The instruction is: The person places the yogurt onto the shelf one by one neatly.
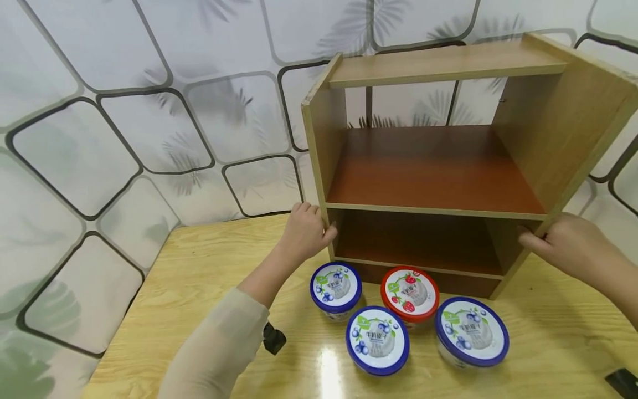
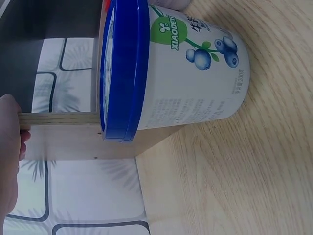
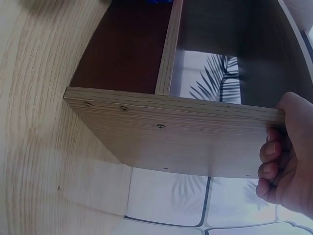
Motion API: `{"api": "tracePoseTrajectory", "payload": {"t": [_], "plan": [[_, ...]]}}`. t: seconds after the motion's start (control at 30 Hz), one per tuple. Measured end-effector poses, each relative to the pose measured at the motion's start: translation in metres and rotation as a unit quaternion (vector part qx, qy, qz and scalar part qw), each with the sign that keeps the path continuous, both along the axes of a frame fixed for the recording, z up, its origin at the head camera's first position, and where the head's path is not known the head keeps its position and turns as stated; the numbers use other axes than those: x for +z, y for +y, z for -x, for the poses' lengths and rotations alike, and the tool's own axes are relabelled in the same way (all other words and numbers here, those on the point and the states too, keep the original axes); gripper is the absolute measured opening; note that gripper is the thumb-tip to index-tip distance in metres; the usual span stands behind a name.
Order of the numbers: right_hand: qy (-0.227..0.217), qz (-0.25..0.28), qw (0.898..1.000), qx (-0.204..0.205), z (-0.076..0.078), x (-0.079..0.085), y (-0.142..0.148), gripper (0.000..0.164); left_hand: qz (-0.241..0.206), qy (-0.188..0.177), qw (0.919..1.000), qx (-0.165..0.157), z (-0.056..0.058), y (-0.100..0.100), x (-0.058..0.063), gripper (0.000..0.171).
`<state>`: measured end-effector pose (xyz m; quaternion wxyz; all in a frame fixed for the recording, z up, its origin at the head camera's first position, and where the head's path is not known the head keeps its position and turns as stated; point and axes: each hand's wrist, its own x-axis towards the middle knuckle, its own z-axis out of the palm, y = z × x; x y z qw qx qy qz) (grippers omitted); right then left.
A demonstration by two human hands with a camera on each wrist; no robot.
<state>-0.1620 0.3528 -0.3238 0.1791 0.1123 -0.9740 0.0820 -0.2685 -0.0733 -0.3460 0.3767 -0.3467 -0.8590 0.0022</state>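
Note:
A small wooden shelf unit (image 1: 436,210) with reddish-brown boards stands on the table against the wall. My left hand (image 1: 308,230) grips the front edge of its left side panel, thumb on the inner face. On the opposite side, my right hand (image 1: 568,244) holds the right panel's edge, fingers curled behind the outer face (image 3: 195,137). Before the unit stand tubs with printed lids: a blue-lidded tub (image 1: 336,288) near its left corner, a red-lidded tub (image 1: 410,293) in the middle, another blue-lidded tub (image 1: 377,341) in front, and one more blue-lidded tub (image 1: 471,332) at right.
The light wooden table (image 1: 209,277) reaches left of the unit to the patterned wall covering (image 1: 199,127) behind. A black object (image 1: 273,338) shows beside my left sleeve, and another dark piece (image 1: 623,382) lies at the lower right. Tubs stand close along the unit's base.

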Motion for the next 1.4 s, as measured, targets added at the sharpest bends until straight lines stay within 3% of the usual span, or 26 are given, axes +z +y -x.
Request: {"api": "tracePoseTrajectory", "payload": {"t": [0.37, 0.73, 1.1, 1.4], "plan": [[-0.018, -0.002, 1.000, 0.006, 0.004, 0.002, -0.005, 0.039, -0.002, -0.003, 1.0000, 0.003, -0.003, -0.005, 0.001, 0.036], [0.009, -0.003, 1.000, 0.020, 0.008, 0.001, -0.007, 0.043, -0.010, -0.009, 0.9999, 0.004, -0.004, -0.009, -0.001, 0.033], [0.006, 0.013, 1.000, 0.021, 0.012, 0.003, -0.011, 0.019, -0.027, -0.005, 0.9996, 0.003, -0.010, -0.012, 0.002, 0.033], [0.003, 0.016, 0.999, 0.031, 0.012, 0.002, -0.008, 0.034, -0.027, -0.013, 0.9995, 0.003, -0.007, -0.012, -0.001, 0.030]]}}
